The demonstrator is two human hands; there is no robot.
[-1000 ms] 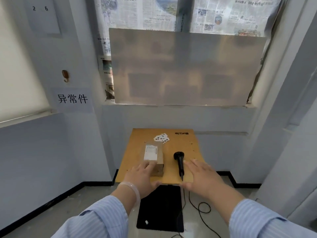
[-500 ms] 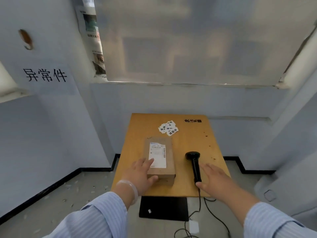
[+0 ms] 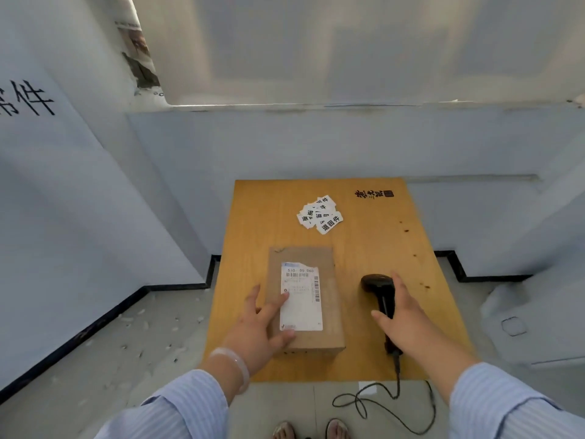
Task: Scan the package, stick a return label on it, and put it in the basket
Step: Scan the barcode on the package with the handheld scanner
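Observation:
A brown cardboard package lies flat on the wooden table, its white shipping label with barcodes facing up. My left hand rests on the package's near left corner, fingers spread, one fingertip on the label. To its right a black handheld scanner lies on the table. My right hand lies over the scanner's handle, thumb on its left side and fingers stretched along its right, not curled closed. A small pile of white return labels sits further back. No basket is in view.
The scanner's black cable hangs off the table's near edge and loops on the floor by my feet. Walls close in on the left and behind the table. A pale grey bulky object stands right of the table.
My view has tilted down and come closer to the table. My right hand has moved left onto the scanner's handle. My left hand has stayed on the package.

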